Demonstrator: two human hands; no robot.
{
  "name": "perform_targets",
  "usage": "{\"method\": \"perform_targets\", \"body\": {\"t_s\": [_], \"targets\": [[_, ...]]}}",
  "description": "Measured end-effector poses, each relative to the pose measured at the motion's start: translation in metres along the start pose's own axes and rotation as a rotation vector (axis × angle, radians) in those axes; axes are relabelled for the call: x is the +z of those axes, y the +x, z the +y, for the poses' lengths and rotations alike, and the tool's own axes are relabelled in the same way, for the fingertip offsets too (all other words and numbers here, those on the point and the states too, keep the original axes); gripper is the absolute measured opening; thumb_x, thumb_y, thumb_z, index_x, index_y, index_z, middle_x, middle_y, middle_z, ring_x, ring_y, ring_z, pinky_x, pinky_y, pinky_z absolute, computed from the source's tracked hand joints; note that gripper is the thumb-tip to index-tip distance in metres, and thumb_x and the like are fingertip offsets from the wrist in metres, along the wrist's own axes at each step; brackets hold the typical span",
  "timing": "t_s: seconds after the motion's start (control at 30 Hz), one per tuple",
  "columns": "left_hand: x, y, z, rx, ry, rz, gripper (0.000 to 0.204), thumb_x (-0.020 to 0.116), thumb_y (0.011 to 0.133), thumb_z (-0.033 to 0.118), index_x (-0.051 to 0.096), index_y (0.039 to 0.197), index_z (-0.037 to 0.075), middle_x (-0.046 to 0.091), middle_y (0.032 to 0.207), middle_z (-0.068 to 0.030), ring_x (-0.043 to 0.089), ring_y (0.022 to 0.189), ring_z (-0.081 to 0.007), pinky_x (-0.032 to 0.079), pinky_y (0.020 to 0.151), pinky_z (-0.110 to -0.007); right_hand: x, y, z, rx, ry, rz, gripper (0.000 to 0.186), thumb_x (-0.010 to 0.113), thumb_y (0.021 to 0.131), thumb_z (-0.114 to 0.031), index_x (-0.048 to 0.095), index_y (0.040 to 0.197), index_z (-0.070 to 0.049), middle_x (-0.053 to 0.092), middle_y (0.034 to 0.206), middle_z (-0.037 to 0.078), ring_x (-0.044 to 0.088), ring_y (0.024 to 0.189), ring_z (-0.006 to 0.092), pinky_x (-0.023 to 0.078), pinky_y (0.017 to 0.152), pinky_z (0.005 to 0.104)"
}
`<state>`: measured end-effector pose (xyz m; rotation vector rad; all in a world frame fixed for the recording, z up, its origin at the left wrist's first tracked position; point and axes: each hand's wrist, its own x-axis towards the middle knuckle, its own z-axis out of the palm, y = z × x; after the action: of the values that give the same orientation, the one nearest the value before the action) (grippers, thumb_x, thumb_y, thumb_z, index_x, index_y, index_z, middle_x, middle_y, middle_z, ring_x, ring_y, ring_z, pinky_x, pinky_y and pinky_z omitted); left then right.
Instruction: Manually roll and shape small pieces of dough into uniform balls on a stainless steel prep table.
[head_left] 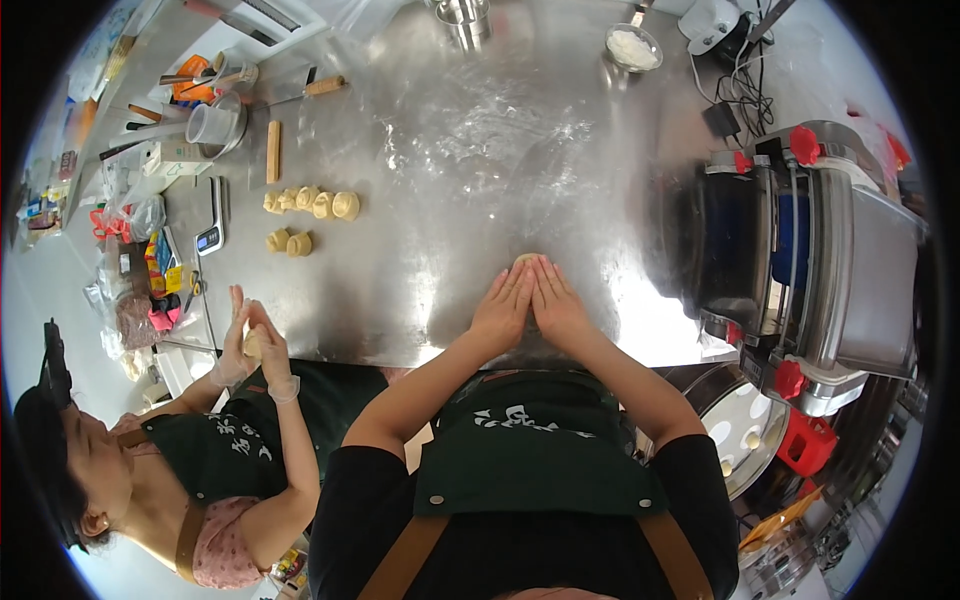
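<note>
My left hand (pixel 504 306) and my right hand (pixel 557 303) meet near the front edge of the steel worktop, fingers long and close together, tips slanting toward each other. A piece of pale dough (pixel 526 258) shows just beyond the fingertips, with both hands closed over it; the rest lies hidden under them. Farther left on the worktop stands a row of rolled dough pieces (pixel 323 205), and two more dough pieces (pixel 299 244) sit a little nearer.
At the left a co-worker's gloved hands (pixel 240 345) hold dough. A digital scale (pixel 210 237), a wooden stick (pixel 273 152) and tubs lie along the left side. A bowl of white powder (pixel 632 48) stands far right. A large metal machine (pixel 840 270) blocks the right.
</note>
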<state>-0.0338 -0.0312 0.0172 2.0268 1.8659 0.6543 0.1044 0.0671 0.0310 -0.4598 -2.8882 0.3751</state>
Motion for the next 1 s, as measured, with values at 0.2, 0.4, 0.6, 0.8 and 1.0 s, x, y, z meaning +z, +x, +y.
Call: {"method": "perform_targets", "body": {"t_s": [0.2, 0.4, 0.6, 0.8, 1.0], "targets": [[0.001, 0.002, 0.003, -0.028, 0.101, -0.121, 0.062, 0.046, 0.082, 0.011, 0.026, 0.136, -0.014, 0.031, 0.143, -0.0270, 0.028, 0.136, -0.0359, 0.019, 0.112, -0.046, 0.013, -0.004, 0.006, -0.024, -0.025, -0.178, 0.057, 0.045, 0.081, -0.013, 0.037, 0.129, 0.017, 0.033, 0.140, 0.031, 0.028, 0.134, 0.0418, 0.022, 0.111, 0.0477], [-0.011, 0.019, 0.011, -0.151, 0.014, -0.197, 0.072, 0.051, 0.074, 0.012, 0.026, 0.136, -0.014, 0.028, 0.145, -0.0266, 0.026, 0.137, -0.0362, 0.017, 0.113, -0.045, 0.007, 0.000, 0.003, 0.106, 0.046, -0.316, 0.059, 0.043, 0.084, -0.014, 0.032, 0.133, 0.016, 0.027, 0.144, 0.030, 0.024, 0.137, 0.0385, 0.017, 0.113, 0.0456], [-0.001, 0.004, 0.010, -0.140, -0.051, -0.135, 0.072, 0.052, 0.076, 0.012, 0.023, 0.137, -0.014, 0.026, 0.146, -0.0259, 0.025, 0.137, -0.0363, 0.018, 0.112, -0.047, 0.002, 0.003, 0.001, 0.110, 0.151, -0.206, 0.064, 0.047, 0.081, -0.015, 0.030, 0.134, 0.015, 0.028, 0.143, 0.030, 0.025, 0.137, 0.0380, 0.018, 0.113, 0.0456], [0.010, 0.015, 0.004, -0.201, -0.061, -0.131, 0.080, 0.057, 0.075, 0.009, 0.013, 0.139, -0.013, 0.022, 0.146, -0.0276, 0.022, 0.137, -0.0406, 0.019, 0.111, -0.051, 0.014, 0.013, 0.012, 0.113, 0.089, -0.195, 0.063, 0.046, 0.081, -0.015, 0.030, 0.135, 0.014, 0.029, 0.144, 0.027, 0.024, 0.138, 0.0348, 0.016, 0.114, 0.0432], [0.010, 0.018, 0.006, -0.241, -0.062, -0.087, 0.078, 0.056, 0.074, 0.009, 0.019, 0.139, -0.013, 0.027, 0.145, -0.0265, 0.025, 0.137, -0.0369, 0.020, 0.111, -0.048, 0.001, 0.017, 0.009, 0.136, 0.196, -0.236, 0.068, 0.049, 0.078, -0.016, 0.028, 0.135, 0.015, 0.026, 0.144, 0.029, 0.022, 0.138, 0.0370, 0.017, 0.113, 0.0454]]}}
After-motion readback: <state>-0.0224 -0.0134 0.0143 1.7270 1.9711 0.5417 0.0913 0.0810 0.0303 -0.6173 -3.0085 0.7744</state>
